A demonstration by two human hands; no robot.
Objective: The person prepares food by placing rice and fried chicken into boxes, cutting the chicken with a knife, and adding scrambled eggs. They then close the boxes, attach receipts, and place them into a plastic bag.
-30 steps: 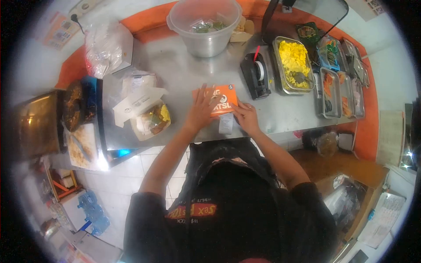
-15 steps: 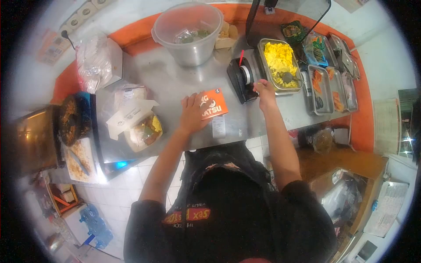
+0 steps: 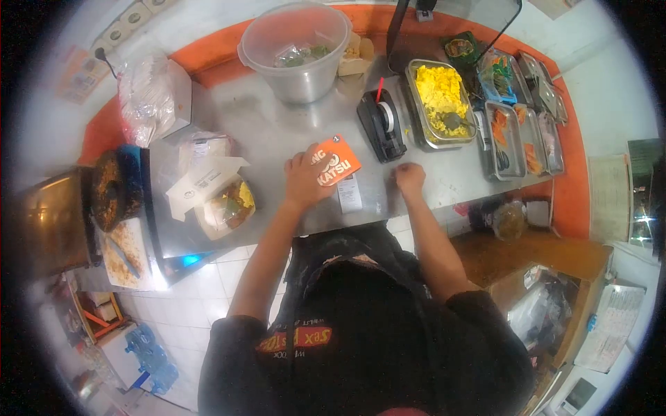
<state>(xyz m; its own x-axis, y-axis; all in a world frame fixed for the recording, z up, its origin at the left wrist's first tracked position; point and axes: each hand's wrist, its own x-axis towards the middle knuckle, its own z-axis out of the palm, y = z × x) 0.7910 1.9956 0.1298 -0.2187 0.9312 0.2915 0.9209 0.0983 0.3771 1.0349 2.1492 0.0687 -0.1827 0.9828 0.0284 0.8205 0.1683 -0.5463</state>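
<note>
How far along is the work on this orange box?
Done: the orange box is closed, with the left hand pressing it flat. In hand: the right hand rests curled beside the paper slip, near the tape dispenser. Left: the slip looks unfastened, and a second box stands open.

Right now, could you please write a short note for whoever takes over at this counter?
Left hand: flat on the closed orange box.
Right hand: curled on the counter, beside the box; anything in its grip is too small to see.
Receipt lies at the box's near edge; tape dispenser stands behind.
Done: box closed. Left: probably taping the receipt on.
</note>
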